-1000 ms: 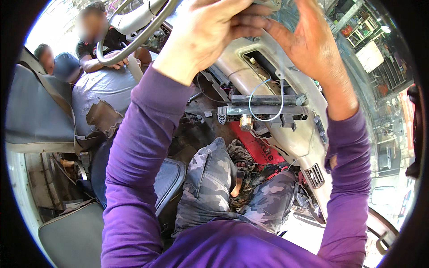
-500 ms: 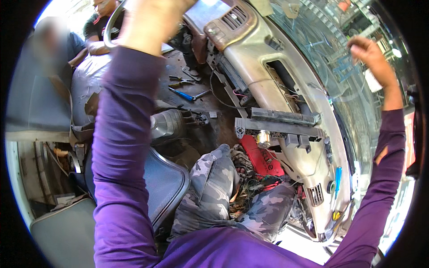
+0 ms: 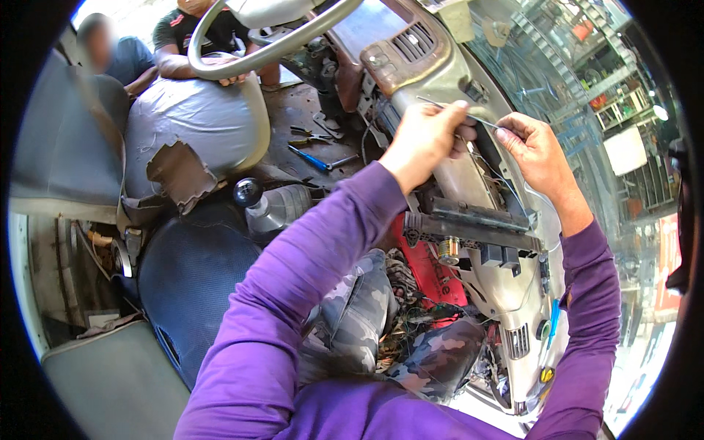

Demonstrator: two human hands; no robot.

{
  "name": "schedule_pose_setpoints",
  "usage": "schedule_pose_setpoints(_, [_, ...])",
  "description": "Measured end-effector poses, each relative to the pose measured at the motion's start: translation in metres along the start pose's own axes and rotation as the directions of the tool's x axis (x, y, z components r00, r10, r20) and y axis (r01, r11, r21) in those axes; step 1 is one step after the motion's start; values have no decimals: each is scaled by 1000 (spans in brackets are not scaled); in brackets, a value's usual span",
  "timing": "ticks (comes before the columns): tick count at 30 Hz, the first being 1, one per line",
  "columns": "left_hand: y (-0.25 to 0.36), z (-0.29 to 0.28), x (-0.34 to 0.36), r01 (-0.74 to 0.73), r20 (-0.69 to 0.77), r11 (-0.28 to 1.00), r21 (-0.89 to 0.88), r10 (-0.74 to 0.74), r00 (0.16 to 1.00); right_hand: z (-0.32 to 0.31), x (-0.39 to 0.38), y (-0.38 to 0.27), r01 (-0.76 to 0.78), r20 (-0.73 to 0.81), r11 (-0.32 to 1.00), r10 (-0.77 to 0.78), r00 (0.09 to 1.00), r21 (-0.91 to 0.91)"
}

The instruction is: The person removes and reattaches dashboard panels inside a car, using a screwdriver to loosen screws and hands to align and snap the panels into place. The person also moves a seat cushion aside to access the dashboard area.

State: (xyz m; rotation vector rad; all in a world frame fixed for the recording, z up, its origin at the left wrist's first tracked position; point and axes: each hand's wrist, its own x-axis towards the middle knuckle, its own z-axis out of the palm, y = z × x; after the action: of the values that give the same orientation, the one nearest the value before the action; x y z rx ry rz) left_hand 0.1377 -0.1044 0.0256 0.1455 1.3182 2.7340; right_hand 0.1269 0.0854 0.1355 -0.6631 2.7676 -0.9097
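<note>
Over the opened dashboard (image 3: 524,290), my left hand (image 3: 431,139) is closed in a pinch on a thin wire (image 3: 482,120). One end of the wire pokes out past its fingers. A short stretch runs across to my right hand (image 3: 535,150), whose thumb and fingertips also pinch it. A pale strand loops down beside the right wrist. Below both hands, a long dark bracket (image 3: 477,229) lies across the dash, carrying a small metal cylinder (image 3: 449,251) and black relay-like blocks (image 3: 499,255). Loose wires show in the dash opening beneath the hands.
Blue-handled screwdriver (image 3: 308,158) and pliers (image 3: 309,138) lie on the floor. Another blue tool (image 3: 553,323) rests at the dash's right. A gear lever (image 3: 248,192) stands beside the seat (image 3: 194,271). Past the steering wheel (image 3: 293,51), two people sit near the grey-covered seat (image 3: 194,117).
My left hand has come down from the top of the view to the dash. My right hand has moved in from the windshield side, and both now meet at the wire.
</note>
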Motion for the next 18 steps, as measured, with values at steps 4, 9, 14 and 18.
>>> schedule_pose_setpoints(4, [-12, -48, 3, 127, -79, 969, 213, -113, 991, -3, -6, 14, -54, -152, 933, -1, 988, -355])
schedule_pose_setpoints(9, [-12, -107, 17, 225, -317, 964, 142, -171, 933, -34, -9, 60, -305, -346, 793, 127, 930, -528])
schedule_pose_setpoints(14, [-37, -155, 39, 289, -384, 930, 229, -186, 904, -7, 23, 99, -412, -453, 799, 200, 869, -438])
schedule_pose_setpoints(18, [-69, -169, 41, 289, -400, 944, 161, -206, 893, 5, 52, 117, -466, -266, 870, 415, 870, -164])
